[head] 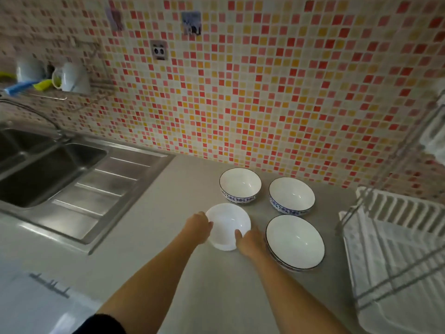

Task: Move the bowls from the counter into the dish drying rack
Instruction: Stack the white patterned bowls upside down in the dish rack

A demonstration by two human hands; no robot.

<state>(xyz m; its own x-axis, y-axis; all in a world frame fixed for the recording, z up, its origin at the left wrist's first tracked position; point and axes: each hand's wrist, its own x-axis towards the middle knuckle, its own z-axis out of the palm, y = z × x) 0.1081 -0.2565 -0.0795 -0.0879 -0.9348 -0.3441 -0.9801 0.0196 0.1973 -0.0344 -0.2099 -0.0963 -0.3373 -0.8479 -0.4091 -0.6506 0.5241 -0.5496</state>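
Several bowls stand on the grey counter [168,249]. A plain white bowl [227,225] is the nearest left one, and both my hands grip its rim: my left hand [198,227] on its left side, my right hand [250,242] on its near right side. Two blue-patterned bowls sit behind it, one at the back left [240,185] and one at the back right [291,195]. A wide dark-rimmed bowl [295,242] lies just right of my right hand. The white dish drying rack [395,249] stands at the far right.
A steel double sink [48,169] with a ribbed drainboard [101,189] and a faucet fills the left. The mosaic tile wall [265,92] runs close behind the bowls. A shelf with cups [69,77] and a brush hangs at the upper left.
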